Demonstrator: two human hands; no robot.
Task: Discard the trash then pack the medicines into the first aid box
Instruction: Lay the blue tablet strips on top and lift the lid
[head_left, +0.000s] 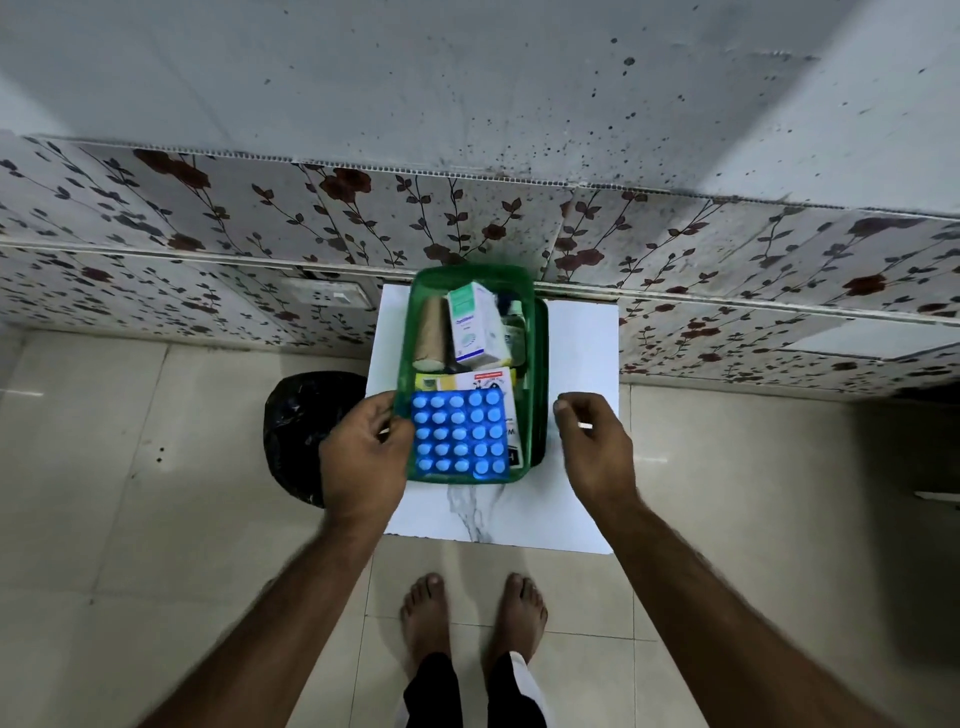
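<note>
The green first aid box (531, 332) sits open on a small white table (582, 364). Inside it lie a blue blister pack of tablets (460, 434), a white and green medicine carton (470, 325), a tan bandage roll (431, 332) and a yellow and white packet (467, 382). My left hand (363, 452) grips the box's near left rim, fingers touching the blister pack's edge. My right hand (595, 441) hovers just right of the box with fingers loosely curled, holding nothing.
A black trash bag (293, 426) stands on the tiled floor left of the table. My bare feet (472, 618) are just in front of the table. A floral-patterned wall (208, 234) runs behind it.
</note>
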